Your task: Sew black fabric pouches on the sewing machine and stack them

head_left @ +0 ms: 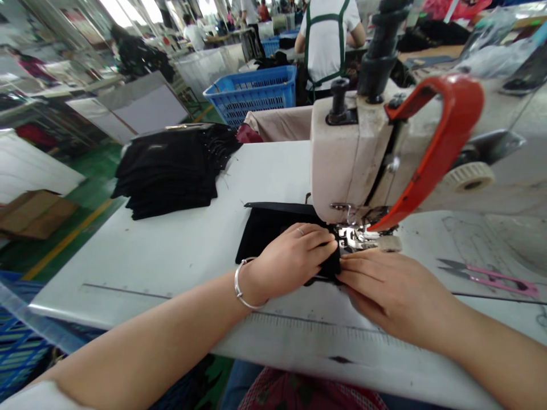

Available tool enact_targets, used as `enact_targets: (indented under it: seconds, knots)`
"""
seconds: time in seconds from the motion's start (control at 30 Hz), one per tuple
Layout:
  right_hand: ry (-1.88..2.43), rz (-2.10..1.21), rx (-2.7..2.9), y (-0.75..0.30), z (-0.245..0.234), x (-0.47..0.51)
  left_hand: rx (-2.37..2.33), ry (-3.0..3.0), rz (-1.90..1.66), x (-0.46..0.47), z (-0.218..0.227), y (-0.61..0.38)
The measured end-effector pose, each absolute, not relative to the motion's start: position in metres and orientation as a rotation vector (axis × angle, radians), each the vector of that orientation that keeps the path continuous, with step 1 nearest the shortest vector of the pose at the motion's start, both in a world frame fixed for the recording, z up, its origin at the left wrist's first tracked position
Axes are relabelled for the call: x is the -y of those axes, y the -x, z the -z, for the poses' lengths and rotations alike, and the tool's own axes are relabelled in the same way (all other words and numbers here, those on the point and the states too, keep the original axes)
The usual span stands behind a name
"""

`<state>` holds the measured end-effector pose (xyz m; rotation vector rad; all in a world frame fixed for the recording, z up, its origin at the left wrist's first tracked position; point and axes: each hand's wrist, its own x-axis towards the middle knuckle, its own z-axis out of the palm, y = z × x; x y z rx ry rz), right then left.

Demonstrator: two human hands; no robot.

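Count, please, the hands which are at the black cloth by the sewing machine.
2: the left hand lies on the black cloth, and the right hand is at its right edge, by the presser foot. No other hand is visible there.

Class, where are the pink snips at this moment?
In the head view, the pink snips lie on the white table near the right edge, to the right of the right hand.

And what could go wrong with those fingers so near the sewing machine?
The left hand and right hand are close to the metal presser foot, so a finger might get hurt. The black fabric could slip crooked under them. The pink snips point toward the right hand and might poke it.
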<state>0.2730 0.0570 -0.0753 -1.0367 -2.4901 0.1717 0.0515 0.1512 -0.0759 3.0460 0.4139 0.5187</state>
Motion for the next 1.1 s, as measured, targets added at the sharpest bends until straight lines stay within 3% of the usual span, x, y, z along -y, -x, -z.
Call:
enact_targets:
  seconds: [0.4, 0.8, 1.1]
  knots:
    - [1.012, -0.18, 2.533, -0.282, 0.072, -0.06, -0.277, -2.886, -0.755, -0.132, 0.074, -0.049]
    - [1.033, -0.38, 2.508, -0.292, 0.063, -0.063, -0.267, -2.899, -0.696, -0.129, 0.069, -0.052]
    - [1.031, -0.337, 2.496, -0.292, 0.064, -0.062, -0.243, -2.942, -0.694, -0.129, 0.07, -0.051]
